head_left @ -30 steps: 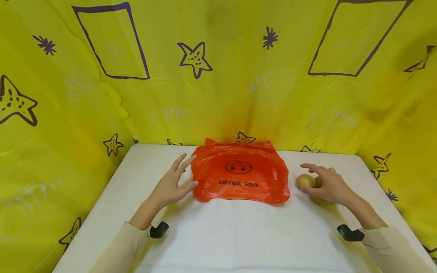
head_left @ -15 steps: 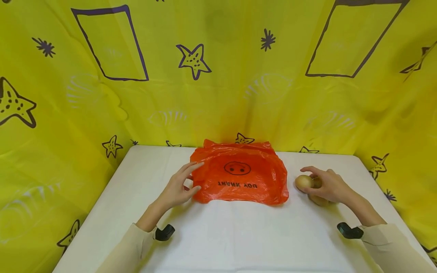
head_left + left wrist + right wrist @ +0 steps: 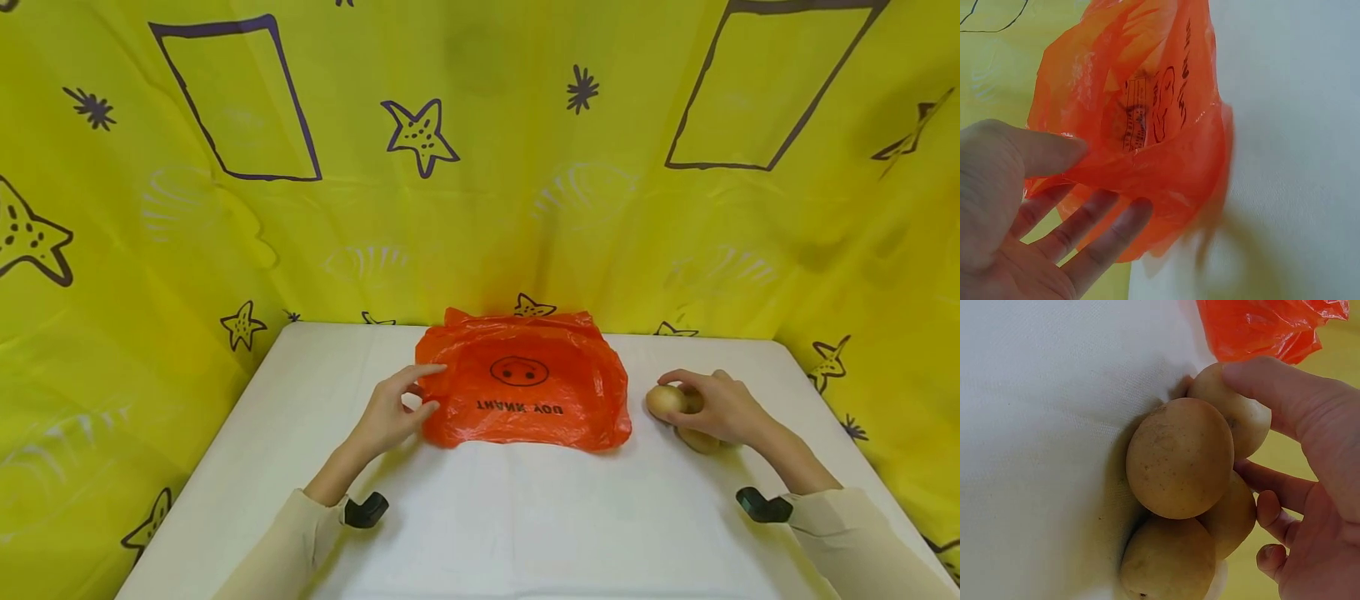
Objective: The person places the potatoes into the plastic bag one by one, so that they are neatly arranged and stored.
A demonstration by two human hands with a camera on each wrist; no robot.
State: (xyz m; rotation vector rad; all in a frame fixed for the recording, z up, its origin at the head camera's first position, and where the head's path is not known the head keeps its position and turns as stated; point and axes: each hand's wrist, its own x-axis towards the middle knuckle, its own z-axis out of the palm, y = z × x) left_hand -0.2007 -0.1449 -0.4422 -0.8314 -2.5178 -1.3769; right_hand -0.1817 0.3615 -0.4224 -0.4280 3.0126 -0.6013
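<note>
In the head view, my left hand (image 3: 392, 408) is at the left side of a red plastic bag (image 3: 525, 387) printed with a pig snout and "THANK YOU". The left wrist view shows the thumb (image 3: 1060, 154) over the bag's rim and straight, spread fingers (image 3: 1100, 250) below it; no firm pinch shows. The bag's mouth (image 3: 1125, 94) stands apart there. Over to the right, my right hand (image 3: 723, 408) pinches a pale brown potato (image 3: 664, 403), with the thumb on top and fingers partly hidden behind. Several more potatoes (image 3: 1179, 459) cluster against it.
A white table (image 3: 517, 525) carries the bag and the potatoes. Yellow curtains (image 3: 487, 233) with drawn starfish hang behind the table and along both sides. The bag lies between the hands, close to the back curtain.
My left hand has moved right to the bag's side, and its thumb and fingers have come closer together. The right hand's fingers have closed in slightly on the potato.
</note>
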